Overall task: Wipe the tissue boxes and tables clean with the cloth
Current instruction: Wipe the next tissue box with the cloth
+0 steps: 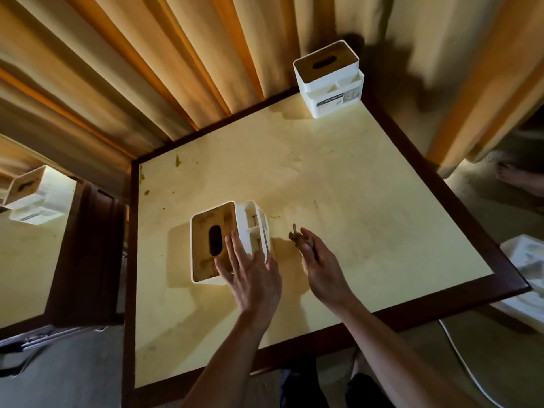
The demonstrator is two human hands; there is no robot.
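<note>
Head view: near tissue box (pixel 223 242), white with a wooden slotted top, is seen standing on the cream worktop (pixel 338 201) towards its left edge. Left hand (pixel 250 278) is laid on the box's near right corner, fingers straight and spread, nothing enclosed. Right hand (pixel 319 260) is held just right of the box, its grip closed in a pinch on a small dark cloth (pixel 298 238) above the surface. Second tissue box (pixel 329 78) is noted at the far corner, against the curtain (pixel 147 69). Third box (pixel 35 194) is seen on the adjacent worktop (pixel 26 260) at left.
</note>
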